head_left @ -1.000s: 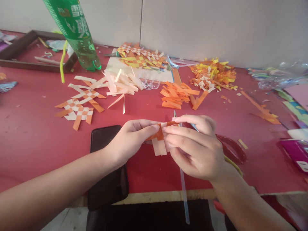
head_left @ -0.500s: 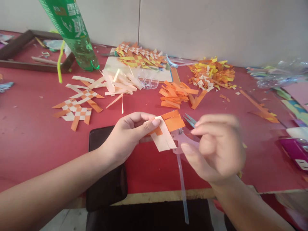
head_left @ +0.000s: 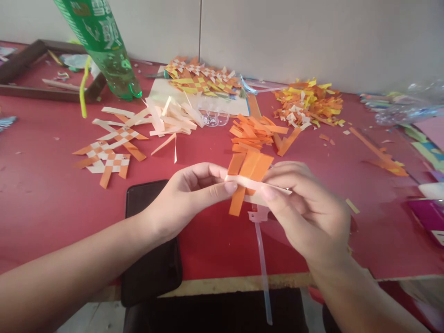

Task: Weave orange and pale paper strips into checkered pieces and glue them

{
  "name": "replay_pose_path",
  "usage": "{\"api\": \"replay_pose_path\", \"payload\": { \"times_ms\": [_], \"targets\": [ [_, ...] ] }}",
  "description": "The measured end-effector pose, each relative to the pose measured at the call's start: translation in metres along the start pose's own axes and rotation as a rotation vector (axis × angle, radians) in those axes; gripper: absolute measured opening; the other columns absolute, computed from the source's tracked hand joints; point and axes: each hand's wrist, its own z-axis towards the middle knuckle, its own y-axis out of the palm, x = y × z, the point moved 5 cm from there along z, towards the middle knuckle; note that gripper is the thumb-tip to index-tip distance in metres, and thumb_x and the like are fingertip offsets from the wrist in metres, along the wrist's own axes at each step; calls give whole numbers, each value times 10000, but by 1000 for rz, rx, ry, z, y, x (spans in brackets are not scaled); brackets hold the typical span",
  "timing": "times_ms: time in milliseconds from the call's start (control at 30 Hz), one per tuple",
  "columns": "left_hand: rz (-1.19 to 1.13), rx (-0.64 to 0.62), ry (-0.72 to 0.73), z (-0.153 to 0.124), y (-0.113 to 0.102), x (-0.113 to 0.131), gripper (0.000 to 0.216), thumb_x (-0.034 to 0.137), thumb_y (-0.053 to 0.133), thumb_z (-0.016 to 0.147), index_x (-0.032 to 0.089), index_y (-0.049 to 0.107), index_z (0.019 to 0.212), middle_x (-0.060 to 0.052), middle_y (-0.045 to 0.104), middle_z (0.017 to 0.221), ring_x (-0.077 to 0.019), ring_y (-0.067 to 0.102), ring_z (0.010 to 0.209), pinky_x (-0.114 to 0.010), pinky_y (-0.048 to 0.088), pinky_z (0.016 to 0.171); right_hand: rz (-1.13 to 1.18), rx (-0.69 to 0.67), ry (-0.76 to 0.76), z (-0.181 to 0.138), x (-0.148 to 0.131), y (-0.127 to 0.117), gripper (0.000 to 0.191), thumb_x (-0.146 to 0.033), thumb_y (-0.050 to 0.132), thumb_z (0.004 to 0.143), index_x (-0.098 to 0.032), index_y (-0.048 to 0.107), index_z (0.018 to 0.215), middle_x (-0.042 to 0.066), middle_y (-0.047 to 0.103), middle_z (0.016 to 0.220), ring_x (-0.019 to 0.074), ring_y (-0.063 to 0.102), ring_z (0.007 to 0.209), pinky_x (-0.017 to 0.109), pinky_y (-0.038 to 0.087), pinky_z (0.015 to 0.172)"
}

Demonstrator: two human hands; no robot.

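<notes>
Between my hands is a small piece of woven paper strips, orange ones crossing cream ones. My left hand pinches its left side between thumb and fingers. The right side is gripped by my right hand, its thumb on the cream strip and its other fingers partly hidden behind. Beneath the piece, a pale translucent plastic tool with a long thin tail hangs over the table edge; its upper part is covered by my hand. Beyond my hands lie loose orange strips and loose cream strips.
Woven orange-and-cream fish shapes lie at left. A green bottle stands before a dark frame. A black phone overhangs the front edge. Paper scraps are heaped at back right, woven pieces at back centre.
My right hand has come in from the right and now grips the woven piece. The piece has turned, so its orange strips point upward and the cream strip runs across.
</notes>
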Motion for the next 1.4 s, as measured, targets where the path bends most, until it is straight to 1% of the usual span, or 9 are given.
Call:
{"api": "replay_pose_path", "payload": {
  "times_ms": [67,200,400,567,700,833,967,1233,1400],
  "targets": [
    [43,-8,27,-1,1,2,80,278,801,777,219,762,814,12,768,869,-128,692,839,-236,526,835,-7,-3,-4,1,1,-1,109,-140,634,855,-226,620,789,14,629,795,191,601,855,373,514,768],
    [138,3,48,-1,0,2,78,308,774,807,231,787,804,8,771,802,-124,700,789,-230,536,817,0,11,3,2,2,-1,117,-141,628,857,-227,613,780,13,625,764,191,604,831,360,518,724],
    [212,66,63,-1,-2,2,128,344,781,791,219,788,811,-15,781,844,-157,707,807,-265,547,809,31,15,48,3,4,0,103,-177,627,873,-230,635,785,22,627,762,196,622,821,354,547,689],
    [220,85,76,-1,-3,3,105,342,791,782,237,782,788,16,774,813,-117,688,774,-204,525,756,40,5,59,2,4,0,105,-186,626,881,-222,649,785,25,639,776,191,630,830,350,553,712],
    [225,99,75,-2,-4,3,106,335,795,778,231,778,780,14,770,803,-119,684,766,-212,520,750,64,-7,82,1,5,1,101,-194,627,884,-217,654,789,25,641,788,184,631,842,336,566,716],
    [270,97,81,-2,-4,5,125,347,791,779,222,777,780,6,767,786,-134,683,762,-232,519,748,96,-21,124,0,8,3,76,-232,659,868,-215,672,795,32,636,811,188,640,816,353,597,694],
    [309,72,86,-2,-2,5,137,354,789,781,218,776,771,8,764,762,-134,684,744,-229,521,729,77,-19,106,0,7,4,98,-220,690,843,-217,658,751,16,624,769,179,637,787,363,606,699],
    [374,61,109,-2,-3,6,132,346,769,807,222,763,763,35,757,746,-85,667,709,-166,507,684,101,-42,148,-1,7,5,103,-175,670,847,-222,651,758,2,626,782,169,623,861,368,598,793],
    [325,33,100,-1,-1,6,91,310,755,829,234,764,780,49,757,759,-64,675,726,-130,508,695,128,-47,188,-2,9,5,91,-208,669,855,-222,660,765,10,620,796,174,620,868,365,610,777]
  ]
}}
